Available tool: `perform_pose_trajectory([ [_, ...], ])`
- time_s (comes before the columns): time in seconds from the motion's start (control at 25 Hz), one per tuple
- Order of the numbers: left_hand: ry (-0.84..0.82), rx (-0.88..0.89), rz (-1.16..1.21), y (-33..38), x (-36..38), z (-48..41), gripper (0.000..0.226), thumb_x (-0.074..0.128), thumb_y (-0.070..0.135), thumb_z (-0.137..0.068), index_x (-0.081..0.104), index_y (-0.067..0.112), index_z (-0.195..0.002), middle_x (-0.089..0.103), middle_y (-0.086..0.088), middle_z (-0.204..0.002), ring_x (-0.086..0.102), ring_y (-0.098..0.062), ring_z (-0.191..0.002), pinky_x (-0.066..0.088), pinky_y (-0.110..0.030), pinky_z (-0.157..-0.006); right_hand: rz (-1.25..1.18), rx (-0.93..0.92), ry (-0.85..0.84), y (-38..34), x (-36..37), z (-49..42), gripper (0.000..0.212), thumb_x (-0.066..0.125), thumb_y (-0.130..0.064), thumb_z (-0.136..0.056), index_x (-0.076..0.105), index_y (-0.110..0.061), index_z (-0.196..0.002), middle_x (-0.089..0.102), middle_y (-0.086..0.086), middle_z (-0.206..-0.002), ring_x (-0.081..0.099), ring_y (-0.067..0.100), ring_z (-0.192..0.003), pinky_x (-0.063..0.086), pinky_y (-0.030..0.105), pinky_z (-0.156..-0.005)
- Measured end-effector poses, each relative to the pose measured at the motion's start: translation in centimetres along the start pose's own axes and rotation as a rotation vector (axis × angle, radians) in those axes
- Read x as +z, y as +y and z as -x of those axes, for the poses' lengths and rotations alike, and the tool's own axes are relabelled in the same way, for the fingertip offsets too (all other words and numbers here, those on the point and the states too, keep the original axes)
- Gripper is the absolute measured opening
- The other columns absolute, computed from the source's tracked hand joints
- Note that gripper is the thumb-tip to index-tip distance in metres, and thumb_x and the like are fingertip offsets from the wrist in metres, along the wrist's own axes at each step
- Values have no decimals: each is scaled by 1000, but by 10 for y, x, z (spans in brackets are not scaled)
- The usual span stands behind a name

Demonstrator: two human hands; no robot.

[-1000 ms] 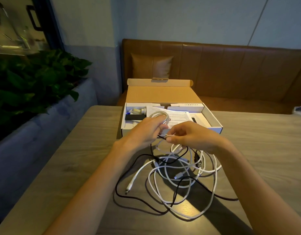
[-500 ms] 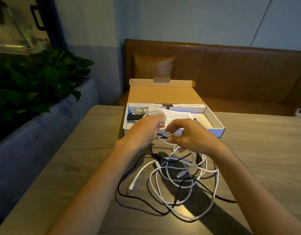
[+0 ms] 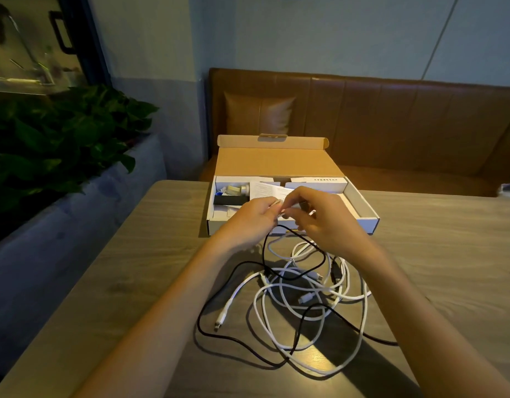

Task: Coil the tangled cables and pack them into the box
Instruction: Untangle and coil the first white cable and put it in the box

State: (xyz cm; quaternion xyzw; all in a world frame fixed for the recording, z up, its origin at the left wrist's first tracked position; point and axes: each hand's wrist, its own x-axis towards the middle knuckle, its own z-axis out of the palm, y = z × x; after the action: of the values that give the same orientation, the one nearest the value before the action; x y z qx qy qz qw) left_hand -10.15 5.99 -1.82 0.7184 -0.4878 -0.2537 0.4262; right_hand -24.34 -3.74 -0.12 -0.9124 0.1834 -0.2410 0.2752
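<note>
Both hands were held close together with fingers curled. A white cable (image 3: 281, 210) was pinched by the left hand (image 3: 252, 218) and by the right hand (image 3: 322, 225), fingertips almost touching. A coil was judged to be in the making. Each turn would best be laid at equal size against the left fingers, and the black cable (image 3: 264, 254) looped up beneath the hands freed first. The tangle (image 3: 305, 291) lay on the table (image 3: 162, 268) below the wrists. Just beyond the hands the open cardboard box (image 3: 365, 214) was seen. A leaflet (image 3: 266, 188), a black block (image 3: 230, 200) and small silvery parts (image 3: 237, 189) lay inside it.
</note>
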Motion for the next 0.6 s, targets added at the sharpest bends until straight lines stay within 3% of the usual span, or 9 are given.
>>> perform_pose_trajectory([
  [0.08, -107, -30, 147, 3, -4, 2, 35, 33, 28, -110, 62, 21, -93, 51, 0, -71, 50, -13, -74, 50, -40, -89, -57, -9, 54, 0, -2, 0, 12, 63, -14, -97, 67, -22, -104, 67, -14, -86, 65, 7, -80, 56, 24, -74],
  [0.28, -301, -28, 393, 0, -23, 7, 31, 38, 27, -109, 62, 12, -95, 42, 1, -64, 40, -14, -64, 49, -30, -79, -165, -31, 128, 5, -12, -2, 14, 66, -7, -95, 71, -19, -101, 72, -5, -91, 70, 11, -81, 60, 32, -76],
  [0.44, -339, -12, 637, 0, -25, 9, 26, 45, 28, -105, 59, 12, -89, 32, 3, -64, 35, -11, -60, 49, -23, -65, -218, -58, 140, 4, -14, -3, 11, 66, -11, -95, 71, -15, -104, 72, -3, -97, 70, 14, -88, 61, 31, -78],
  [0.6, -322, -47, 921, -3, -18, 7, 28, 47, 28, -103, 57, 11, -84, 28, 4, -60, 26, -11, -58, 44, -18, -55, -411, 28, 133, 4, -4, -2, 15, 63, -20, -98, 73, -10, -105, 73, 2, -99, 73, 17, -90, 63, 34, -78],
])
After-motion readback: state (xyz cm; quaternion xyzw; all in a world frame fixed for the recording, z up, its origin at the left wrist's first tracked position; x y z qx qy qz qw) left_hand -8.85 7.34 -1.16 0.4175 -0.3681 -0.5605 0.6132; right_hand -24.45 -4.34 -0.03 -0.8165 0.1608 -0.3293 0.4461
